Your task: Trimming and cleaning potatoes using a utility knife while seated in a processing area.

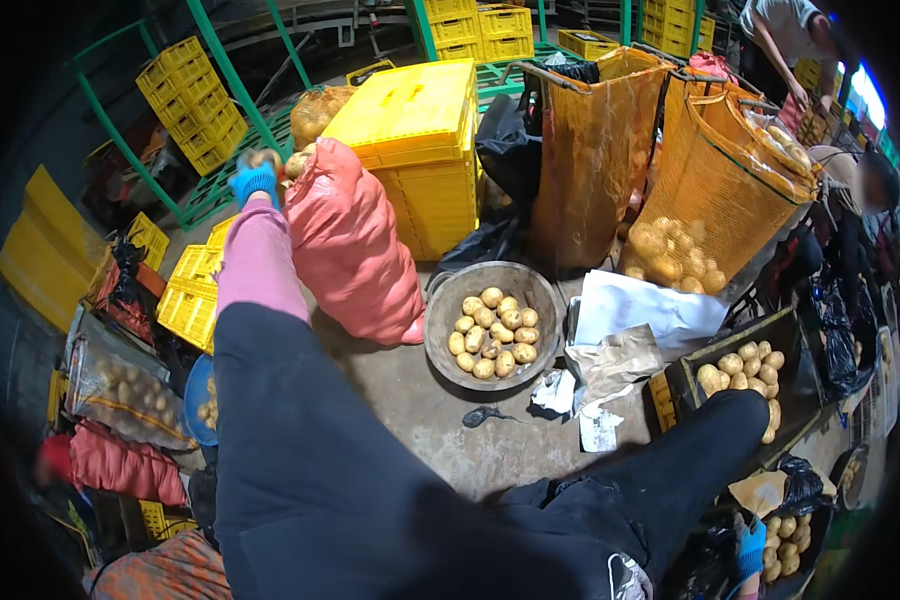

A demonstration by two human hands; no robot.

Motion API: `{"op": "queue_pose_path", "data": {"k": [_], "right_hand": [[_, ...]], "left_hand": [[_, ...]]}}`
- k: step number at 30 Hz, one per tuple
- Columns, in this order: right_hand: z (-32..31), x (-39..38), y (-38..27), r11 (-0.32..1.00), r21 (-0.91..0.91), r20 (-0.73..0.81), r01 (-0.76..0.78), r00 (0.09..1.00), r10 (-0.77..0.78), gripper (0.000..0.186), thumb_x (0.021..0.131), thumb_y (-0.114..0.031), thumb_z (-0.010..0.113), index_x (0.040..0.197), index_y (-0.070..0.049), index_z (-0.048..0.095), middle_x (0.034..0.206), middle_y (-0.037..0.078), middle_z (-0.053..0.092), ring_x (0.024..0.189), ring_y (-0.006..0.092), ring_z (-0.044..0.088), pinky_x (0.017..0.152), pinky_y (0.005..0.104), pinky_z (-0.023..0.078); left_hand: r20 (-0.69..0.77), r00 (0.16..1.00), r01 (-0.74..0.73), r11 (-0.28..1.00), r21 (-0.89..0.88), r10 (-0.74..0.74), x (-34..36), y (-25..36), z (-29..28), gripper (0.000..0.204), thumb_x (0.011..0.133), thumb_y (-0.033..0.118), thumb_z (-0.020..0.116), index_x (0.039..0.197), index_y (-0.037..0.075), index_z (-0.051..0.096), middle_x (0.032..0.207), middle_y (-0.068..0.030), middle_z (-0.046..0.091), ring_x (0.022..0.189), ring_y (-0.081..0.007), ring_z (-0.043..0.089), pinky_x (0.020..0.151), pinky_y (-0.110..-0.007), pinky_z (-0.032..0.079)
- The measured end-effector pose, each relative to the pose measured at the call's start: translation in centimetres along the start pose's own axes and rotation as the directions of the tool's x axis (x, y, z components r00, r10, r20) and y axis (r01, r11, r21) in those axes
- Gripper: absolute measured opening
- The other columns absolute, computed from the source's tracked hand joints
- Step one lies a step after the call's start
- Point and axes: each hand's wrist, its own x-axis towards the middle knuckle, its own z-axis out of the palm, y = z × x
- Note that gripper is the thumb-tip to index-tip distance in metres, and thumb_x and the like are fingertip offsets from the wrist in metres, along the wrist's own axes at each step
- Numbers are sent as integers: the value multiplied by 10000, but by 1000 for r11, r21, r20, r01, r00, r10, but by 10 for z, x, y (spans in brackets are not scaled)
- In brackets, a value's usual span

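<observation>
Pink sack (pixel 355 245): woven-looking plastic, creased, slight sheen. Yellow crate (pixel 405 110): hard plastic, glossy. Orange bags (pixel 722 185): mesh, see-through. Black bag (pixel 507 150): thin plastic, wrinkled, shiny. Potatoes (pixel 485 318): smooth skins, low sheen. Basin (pixel 442 352): dull, scuffed, metal or plastic unclear. White sheet (pixel 642 308): paper, matt. Brown paper (pixel 615 365): crumpled. Floor (pixel 420 425): rough, matt, concrete-like. Trousers (pixel 300 430): matt dark cloth. Green frame (pixel 210 55): looks like painted metal.

Bright middle, dim edges; white glare (pixel 867 97) upper right; fisheye bending.

Blurred potato (pixel 263 158) (left hand (pixel 254 181)), cropped right forearm (pixel 746 588)
</observation>
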Motion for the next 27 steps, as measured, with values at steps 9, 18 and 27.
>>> {"op": "queue_pose_path", "data": {"k": [9, 18, 27], "right_hand": [[28, -26, -36, 984, 91, -23, -156, 987, 158, 226, 947, -195, 656, 1060, 0, 667, 921, 29, 682, 807, 106, 598, 733, 270, 492], [43, -3, -20, 987, 88, -26, -133, 990, 135, 179, 941, -154, 655, 1028, 2, 643, 858, 29, 671, 747, 110, 590, 686, 266, 497], [31, 8, 17, 942, 250, 54, -226, 974, 220, 165, 928, -137, 674, 1011, 2, 641, 858, 8, 644, 751, 97, 568, 673, 260, 488]], "left_hand": [[482, 875, -153, 974, 165, 56, 104, -63, 61, 682, 957, 526, 526, 1528, 204, 338, 1482, -158, 458, 1257, -295, 532, 1013, -424, 437], [438, 899, -110, 980, 165, 27, 112, -51, -2, 685, 965, 436, 526, 1550, 178, 280, 1515, -182, 420, 1373, -364, 427, 1092, -445, 372], [464, 884, -160, 901, 403, -50, 160, -77, 0, 574, 962, 367, 484, 1500, 192, 385, 1463, -180, 486, 1301, -402, 500, 1069, -434, 404]]}}
